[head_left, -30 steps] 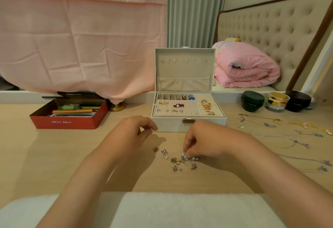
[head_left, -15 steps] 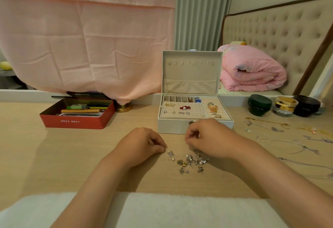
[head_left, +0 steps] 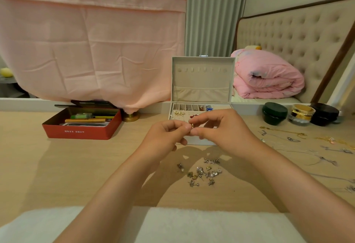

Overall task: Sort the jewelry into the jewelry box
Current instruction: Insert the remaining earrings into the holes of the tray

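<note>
A second ago both hands were low over the worktop (head_left: pixel 57 166), the right one picking in the heap of earrings (head_left: pixel 201 173). Now the left hand (head_left: pixel 165 137) and right hand (head_left: pixel 224 131) are raised and meet just in front of the open jewelry box (head_left: pixel 201 81). Each grip is pinched, finger and thumb, on a small gold piece (head_left: pixel 192 126) held between them. It looks as if one item has been taken from the heap and is being readied for the box tray; the heap and the chains (head_left: pixel 284 133) on the right remain to be sorted.

The hands cover the near part of the tray and the box front. The gold piece is too small to identify, and whether the two grips hold one item or two separate parts cannot be told. The chains run out of view at the right edge.
</note>
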